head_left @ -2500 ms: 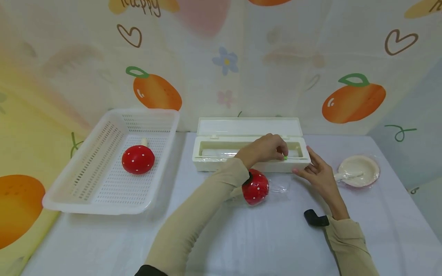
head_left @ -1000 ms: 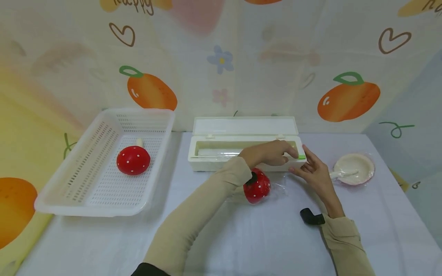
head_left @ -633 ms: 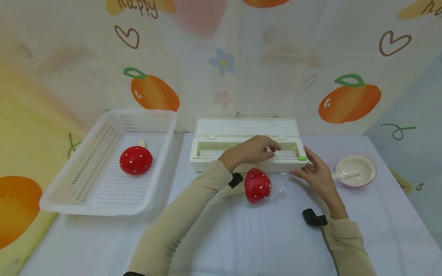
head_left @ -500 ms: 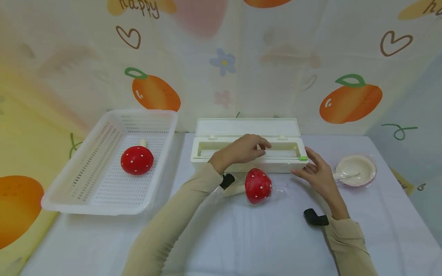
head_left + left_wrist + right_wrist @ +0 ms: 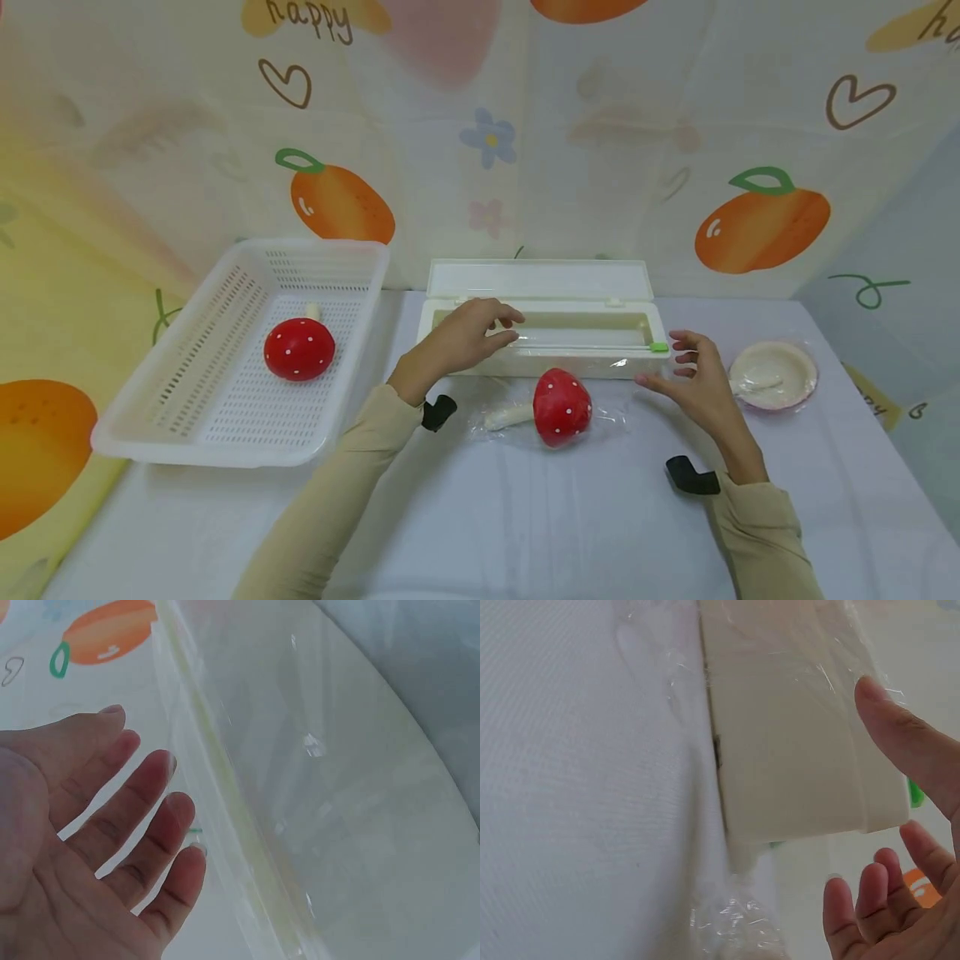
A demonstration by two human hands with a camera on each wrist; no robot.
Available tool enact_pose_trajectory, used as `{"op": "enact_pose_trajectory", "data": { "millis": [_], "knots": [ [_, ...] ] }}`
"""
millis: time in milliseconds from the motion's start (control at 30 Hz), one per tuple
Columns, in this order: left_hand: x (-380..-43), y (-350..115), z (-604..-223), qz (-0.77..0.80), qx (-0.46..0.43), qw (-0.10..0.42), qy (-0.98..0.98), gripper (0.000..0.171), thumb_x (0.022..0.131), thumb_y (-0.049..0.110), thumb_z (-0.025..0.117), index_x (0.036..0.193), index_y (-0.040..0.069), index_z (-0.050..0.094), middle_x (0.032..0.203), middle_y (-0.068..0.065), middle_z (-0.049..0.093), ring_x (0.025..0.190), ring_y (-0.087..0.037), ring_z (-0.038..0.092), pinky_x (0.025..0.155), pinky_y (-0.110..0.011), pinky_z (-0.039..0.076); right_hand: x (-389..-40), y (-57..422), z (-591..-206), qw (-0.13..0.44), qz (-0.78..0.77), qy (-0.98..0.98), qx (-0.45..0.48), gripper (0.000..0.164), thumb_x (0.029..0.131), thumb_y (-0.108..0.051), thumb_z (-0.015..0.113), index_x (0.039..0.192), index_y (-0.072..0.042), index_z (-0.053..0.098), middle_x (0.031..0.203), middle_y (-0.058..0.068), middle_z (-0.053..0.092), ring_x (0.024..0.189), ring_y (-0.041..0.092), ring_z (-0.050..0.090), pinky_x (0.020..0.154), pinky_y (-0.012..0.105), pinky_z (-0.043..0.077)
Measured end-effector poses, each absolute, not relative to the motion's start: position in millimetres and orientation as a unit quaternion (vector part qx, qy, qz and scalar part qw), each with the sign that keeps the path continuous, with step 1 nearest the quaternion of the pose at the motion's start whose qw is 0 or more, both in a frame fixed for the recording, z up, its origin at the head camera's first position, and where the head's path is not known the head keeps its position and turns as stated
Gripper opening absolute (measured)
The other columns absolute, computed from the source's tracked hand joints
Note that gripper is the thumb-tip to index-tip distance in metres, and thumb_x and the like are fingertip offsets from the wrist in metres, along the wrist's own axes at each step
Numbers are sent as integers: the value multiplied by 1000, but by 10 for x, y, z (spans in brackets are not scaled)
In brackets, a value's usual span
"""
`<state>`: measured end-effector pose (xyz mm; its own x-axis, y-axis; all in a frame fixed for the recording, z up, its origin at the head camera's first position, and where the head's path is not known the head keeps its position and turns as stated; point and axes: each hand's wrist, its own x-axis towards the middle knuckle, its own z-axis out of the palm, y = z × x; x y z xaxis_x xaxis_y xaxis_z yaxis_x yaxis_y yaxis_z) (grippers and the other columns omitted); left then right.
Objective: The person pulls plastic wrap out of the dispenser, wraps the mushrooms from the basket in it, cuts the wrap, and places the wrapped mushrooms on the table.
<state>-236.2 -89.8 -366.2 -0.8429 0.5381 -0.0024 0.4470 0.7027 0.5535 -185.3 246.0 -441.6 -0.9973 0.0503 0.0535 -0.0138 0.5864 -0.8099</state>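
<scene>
Now, in the head view, the white box [image 5: 517, 363] stands lid-up on the bench [image 5: 585, 533], a green slider [image 5: 657, 347] at its front right corner and a wrapped toy mushroom [image 5: 561, 408] just before it. Your left hand [image 5: 468, 336] hovers over the box's left part; your right hand [image 5: 702, 393] curves loosely beside its right end. You seem between slider strokes; another would likely call for steadying the box. Left wrist view: your fingers spread wide, empty, beside the box. Right wrist view: wide, empty too; thumb contact with the box is unclear.
</scene>
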Motion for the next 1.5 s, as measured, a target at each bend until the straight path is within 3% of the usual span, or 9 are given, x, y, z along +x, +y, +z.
{"op": "enact_pose_trajectory", "data": {
  "millis": [167,300,533,667,900,1133,1233,1500],
  "knots": [
    [-2289,-1118,-3660,272,238,63,930,31,97,23,64,123,8,68,112,-7,70,103,-27,61,93,-39,50,-1823,2455,-4370,56,427,-902,21,60,79,-22,85,119,3,48,94,13,46,81,14,43,66,16,37],
    [-2226,-1238,-3655,267,227,58,935,29,94,24,68,119,8,70,108,-7,70,100,-26,61,89,-38,51,-1784,2444,-4322,62,412,-907,53,42,79,-21,85,103,-1,57,81,7,48,69,7,43,57,18,37],
    [-2129,-1298,-3678,248,223,63,941,27,88,24,76,111,10,72,100,-6,70,96,-23,62,84,-36,51,-1734,2423,-4256,59,381,-919,85,32,83,-26,82,106,-8,71,85,5,60,71,7,51,62,14,44],
    [-2098,-1280,-3721,229,227,54,945,21,86,26,77,102,13,73,84,-2,67,80,-18,59,80,-34,46,-1717,2423,-4227,41,371,-923,97,26,87,-28,77,106,-11,74,88,3,63,78,7,53,68,13,47],
    [-2037,-1236,-3779,251,232,65,937,10,89,22,74,90,14,68,63,3,55,58,-10,47,61,-24,40,-1692,2386,-4181,32,380,-920,92,24,91,-29,73,104,-9,71,99,8,71,86,1,58,75,9,49],
    [-2001,-1187,-3796,300,243,66,920,6,95,17,67,96,11,64,59,4,48,54,-9,42,54,-22,36,-1714,2290,-4219,94,406,-906,77,28,87,-20,78,104,-2,67,94,16,74,75,-10,60,69,5,49],
    [-1987,-1169,-3815,317,242,64,915,7,96,16,65,99,11,64,60,3,49,54,-9,42,54,-22,37,-1712,2282,-4218,92,402,-909,64,30,87,-17,77,110,0,67,94,18,74,73,-13,57,69,3,47],
    [-1911,-1142,-3850,360,248,63,897,13,97,12,62,108,6,64,62,1,50,58,-11,45,55,-22,40,-1685,2296,-4146,59,373,-925,49,33,92,-16,70,121,-2,65,95,15,71,82,15,64,70,3,45]
  ]
}}
